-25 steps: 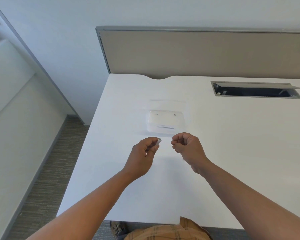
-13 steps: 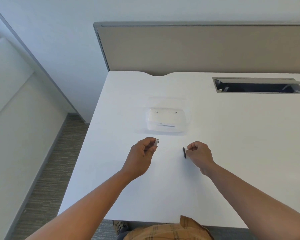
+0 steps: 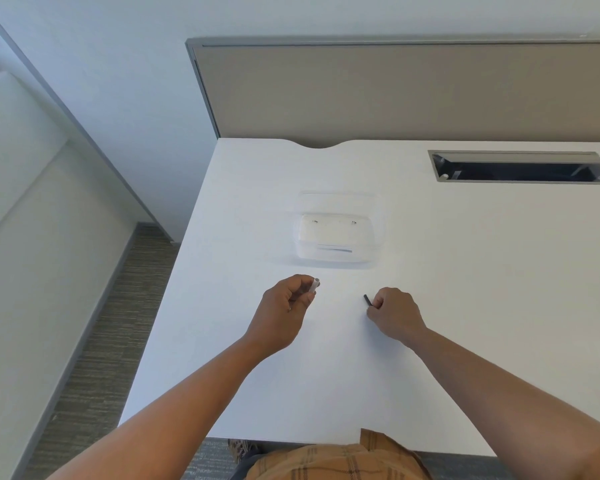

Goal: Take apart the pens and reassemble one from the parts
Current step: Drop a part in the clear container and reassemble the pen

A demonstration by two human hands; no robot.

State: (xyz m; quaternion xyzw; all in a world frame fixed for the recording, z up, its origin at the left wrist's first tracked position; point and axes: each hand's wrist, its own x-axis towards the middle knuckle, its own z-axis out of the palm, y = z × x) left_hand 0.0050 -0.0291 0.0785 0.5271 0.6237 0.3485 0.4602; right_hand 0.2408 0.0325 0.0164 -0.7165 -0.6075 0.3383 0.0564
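My left hand (image 3: 286,304) is closed around a clear pen barrel (image 3: 314,285); only its open end shows above the fingers. To the right, my right hand (image 3: 394,313) rests low on the white table (image 3: 499,306), fingers closed on a small black pen part (image 3: 367,300) whose tip pokes out toward the left. A clear plastic box (image 3: 338,233) stands beyond both hands, with a thin pen refill and a few tiny parts inside.
A grey cable slot (image 3: 520,167) with its lid raised is set into the table at the back right. A beige partition panel (image 3: 395,91) runs along the far edge. The table's left edge drops to carpeted floor (image 3: 94,341).
My hands were close together a second ago. The right hand has pulled away to the right and down to the table with the black part. The left hand stayed in place.
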